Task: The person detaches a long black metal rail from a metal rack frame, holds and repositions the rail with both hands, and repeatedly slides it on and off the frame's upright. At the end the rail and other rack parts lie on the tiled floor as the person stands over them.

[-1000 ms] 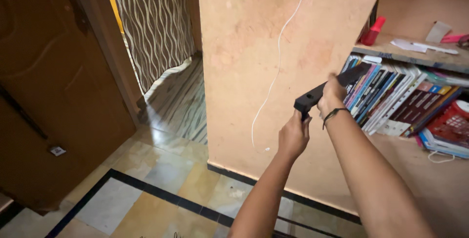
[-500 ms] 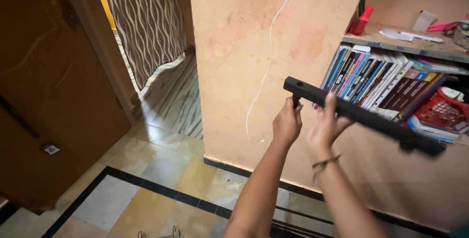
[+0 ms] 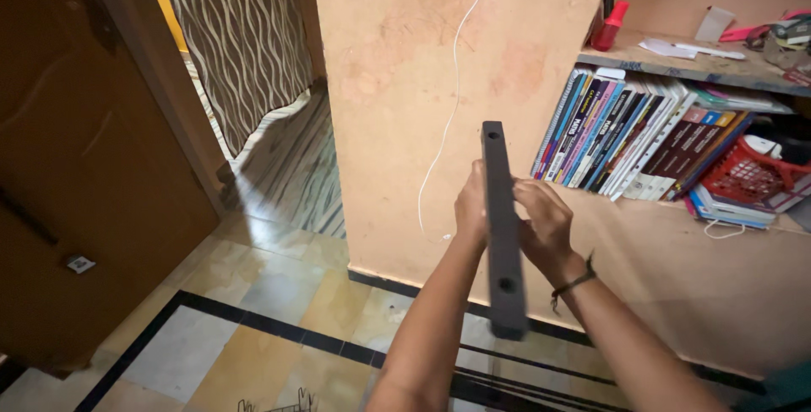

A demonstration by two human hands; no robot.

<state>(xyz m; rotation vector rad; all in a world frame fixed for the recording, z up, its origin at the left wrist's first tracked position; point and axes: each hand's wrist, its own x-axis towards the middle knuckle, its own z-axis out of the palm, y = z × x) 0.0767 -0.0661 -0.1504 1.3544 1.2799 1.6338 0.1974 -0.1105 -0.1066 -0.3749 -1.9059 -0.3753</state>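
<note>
Bar [image 3: 503, 234]: you hold this long dark piece upright between both hands, left hand [image 3: 471, 206] and right hand [image 3: 545, 226], fingers wrapped round its middle. Beyond them stands the wall [image 3: 405, 82]; books [image 3: 625, 137] sit right.

Bar [image 3: 503, 226] between hands, books [image 3: 625, 137] right.

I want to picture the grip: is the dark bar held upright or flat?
Roughly upright: the dark bar runs top to bottom between the left hand and right hand.
</note>
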